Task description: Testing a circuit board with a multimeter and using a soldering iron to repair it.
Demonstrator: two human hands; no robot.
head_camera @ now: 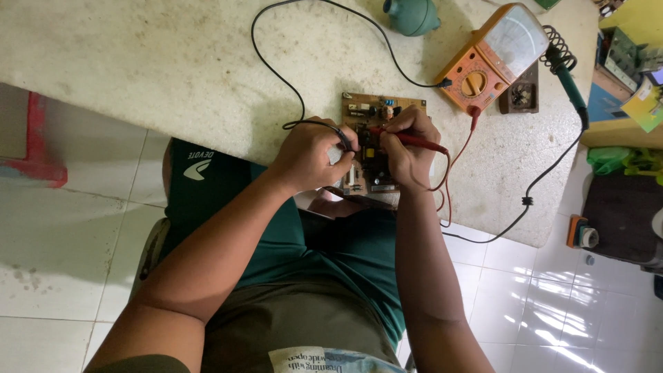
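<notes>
The left hand (304,155) has its fingers closed around a thin black probe (343,138), and the right hand (407,148) grips a thin red probe (414,140). Both tips touch one brown circuit board (373,141), lying flat near the edge of the rough, pale stone desk (173,62). One orange meter (494,59) with a white dial stands behind.
</notes>
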